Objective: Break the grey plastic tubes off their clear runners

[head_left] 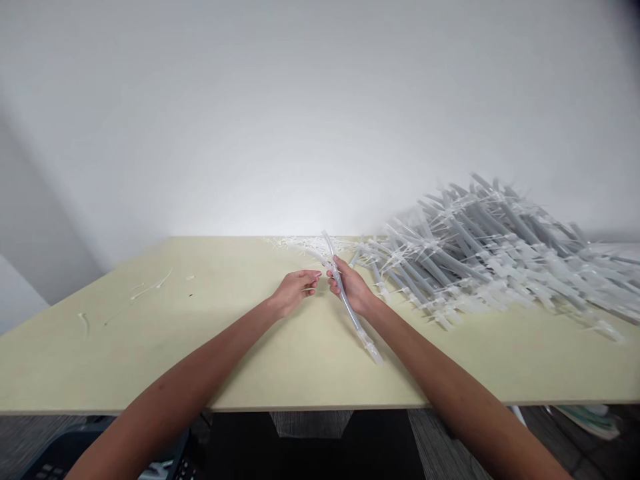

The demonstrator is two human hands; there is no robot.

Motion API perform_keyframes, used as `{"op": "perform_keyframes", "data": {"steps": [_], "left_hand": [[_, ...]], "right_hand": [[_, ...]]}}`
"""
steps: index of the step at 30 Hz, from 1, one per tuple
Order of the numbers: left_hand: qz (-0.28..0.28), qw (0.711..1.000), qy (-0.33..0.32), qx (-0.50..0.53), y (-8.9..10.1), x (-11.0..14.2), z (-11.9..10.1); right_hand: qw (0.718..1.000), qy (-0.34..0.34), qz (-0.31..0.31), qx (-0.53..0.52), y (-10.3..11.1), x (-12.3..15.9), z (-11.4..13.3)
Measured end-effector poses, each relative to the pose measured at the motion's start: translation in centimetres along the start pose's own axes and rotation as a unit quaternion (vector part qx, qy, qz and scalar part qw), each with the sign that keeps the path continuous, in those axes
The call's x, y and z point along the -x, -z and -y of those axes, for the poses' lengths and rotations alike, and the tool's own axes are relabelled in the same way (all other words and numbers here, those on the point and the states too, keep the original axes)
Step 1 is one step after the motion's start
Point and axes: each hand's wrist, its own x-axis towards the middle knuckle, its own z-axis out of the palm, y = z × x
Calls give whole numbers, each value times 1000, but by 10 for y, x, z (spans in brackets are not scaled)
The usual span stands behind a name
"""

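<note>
- The right hand (353,287) is grasping one grey plastic tube (346,303) with white ties.
- The left hand (295,291) is hovering open just beside it.
- A heap of many similar tubes (480,253) is lying on one pale yellow table (150,347).

plastic tube (346,303): translucent grey, smooth, faint sheen | nylon cable ties (371,347): milky white plastic, semi-gloss | heaped tubes (465,257): same grey plastic, soft sheen | tabletop (120,353): pale yellow laminate, smooth, matt

Curved grey tube (350,313) with white cable ties (371,347)
</note>
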Motion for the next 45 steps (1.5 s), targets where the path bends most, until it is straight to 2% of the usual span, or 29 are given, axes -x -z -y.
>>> {"op": "perform_keyframes", "data": {"steps": [8, 15, 25, 45], "left_hand": [[15, 1000, -17, 19, 4, -2, 1], [4, 1000, -8, 26, 2, 0, 2], [9, 1000, 2, 15, -2, 3, 0], [26, 1000, 4, 16, -5, 4, 2]], "right_hand": [[999, 28, 14, 31, -2, 4, 3], [991, 61, 1, 122, -4, 6, 3], [978, 99, 2, 185, -3, 4, -3], [970, 114, -6, 217, -2, 2, -5]]}}
